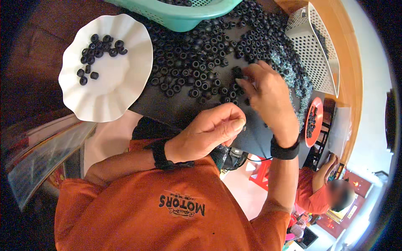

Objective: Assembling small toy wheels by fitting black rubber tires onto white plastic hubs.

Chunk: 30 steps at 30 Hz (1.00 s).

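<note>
Over the near edge of the dark tabletop, my left hand (211, 129) is closed, thumb pressed against the curled fingers. A tiny dark bit shows by its thumb tip, too small to name. Further right and forward, my right hand (268, 92) reaches down to the pile with bent fingers, its thumb and forefinger closing at a short black ring-shaped part (237, 72). Many such hollow black parts (203, 65) spread across the table in front of both hands. Small clear pieces (289, 73) lie heaped beyond my right hand.
At left, a white wavy-edged plate (113, 90) carries several black parts. A green basket (184, 23) stands at the back, a white perforated basket (307, 54) at back right. An orange plate (320, 108) holds small dark pieces. Another person (314, 192) sits at the right.
</note>
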{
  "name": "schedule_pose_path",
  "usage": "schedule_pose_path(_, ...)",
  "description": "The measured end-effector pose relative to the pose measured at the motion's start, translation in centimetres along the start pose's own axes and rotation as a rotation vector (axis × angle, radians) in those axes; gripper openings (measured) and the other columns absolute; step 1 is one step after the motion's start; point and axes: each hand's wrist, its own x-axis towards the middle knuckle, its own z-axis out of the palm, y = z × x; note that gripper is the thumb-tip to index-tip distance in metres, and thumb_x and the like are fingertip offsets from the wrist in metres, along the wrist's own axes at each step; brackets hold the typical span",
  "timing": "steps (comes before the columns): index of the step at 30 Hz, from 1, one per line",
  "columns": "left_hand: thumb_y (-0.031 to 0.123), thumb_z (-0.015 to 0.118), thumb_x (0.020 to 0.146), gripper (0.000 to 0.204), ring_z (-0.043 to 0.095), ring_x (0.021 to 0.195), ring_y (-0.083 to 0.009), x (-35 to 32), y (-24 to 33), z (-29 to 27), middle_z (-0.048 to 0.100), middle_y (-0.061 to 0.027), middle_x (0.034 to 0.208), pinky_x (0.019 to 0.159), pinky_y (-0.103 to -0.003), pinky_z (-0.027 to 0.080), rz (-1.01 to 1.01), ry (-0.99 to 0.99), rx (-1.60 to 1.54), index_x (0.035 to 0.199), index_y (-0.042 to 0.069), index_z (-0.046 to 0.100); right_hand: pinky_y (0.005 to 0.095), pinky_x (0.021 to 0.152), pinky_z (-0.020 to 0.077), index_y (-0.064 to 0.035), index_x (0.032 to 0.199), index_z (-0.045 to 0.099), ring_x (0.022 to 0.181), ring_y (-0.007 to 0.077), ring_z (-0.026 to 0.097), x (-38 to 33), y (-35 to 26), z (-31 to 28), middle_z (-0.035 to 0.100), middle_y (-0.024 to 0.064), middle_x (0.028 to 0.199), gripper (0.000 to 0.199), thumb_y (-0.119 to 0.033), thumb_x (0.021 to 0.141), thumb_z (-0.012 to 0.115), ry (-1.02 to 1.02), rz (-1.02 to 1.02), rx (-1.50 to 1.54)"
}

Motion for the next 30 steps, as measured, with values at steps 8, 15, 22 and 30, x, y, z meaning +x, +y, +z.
schedule_pose_path(8, 0.023, 0.043, 0.099, 0.020, 0.047, 0.067, -0.0088, 0.2, 0.0, 0.1, 0.049, -0.0017, 0.074, 0.063, -0.024, 0.041, 0.002, 0.005, 0.043, 0.102, 0.003, 0.049, 0.0399, 0.061, 0.0446, 0.0020, 0.086, 0.056, 0.067, 0.0327, 0.057, 0.6, 0.2, 0.6, 0.056, 0.0164, 0.076, 0.010, -0.005, 0.080, 0.059, 0.064, -0.051, -0.087)
schedule_pose_path(15, 0.024, 0.042, 0.099, 0.022, 0.048, 0.066, -0.0101, 0.2, -0.4, 0.2, 0.048, -0.0019, 0.073, 0.062, -0.025, 0.041, 0.025, 0.052, 0.009, 0.098, 0.003, 0.049, 0.0192, 0.054, 0.0363, 0.0013, 0.088, 0.059, 0.060, 0.0032, 0.044, -2.7, -0.8, -1.1, 0.056, -0.0019, 0.073, 0.004, 0.000, 0.084, 0.057, 0.089, 0.153, 0.530)
schedule_pose_path(22, 0.023, 0.041, 0.099, 0.021, 0.048, 0.064, -0.0109, 0.5, -0.5, 0.3, 0.047, -0.0015, 0.071, 0.060, -0.025, 0.042, 0.014, 0.069, 0.049, 0.097, 0.003, 0.049, 0.0201, 0.057, 0.0401, 0.0001, 0.083, 0.058, 0.064, 0.0055, 0.049, -6.8, -2.5, -1.9, 0.058, 0.0004, 0.074, 0.007, 0.005, 0.078, 0.058, 0.215, 0.338, 0.799)
schedule_pose_path(30, 0.024, 0.041, 0.099, 0.022, 0.048, 0.063, -0.0106, 0.7, -0.4, 1.5, 0.048, -0.0021, 0.070, 0.058, -0.024, 0.039, 0.018, 0.018, 0.026, 0.098, 0.003, 0.050, 0.0212, 0.056, 0.0393, -0.0010, 0.087, 0.059, 0.068, 0.0100, 0.051, -11.2, -2.5, -0.8, 0.058, 0.0059, 0.080, 0.021, 0.013, 0.071, 0.059, 0.390, 0.150, 0.838)
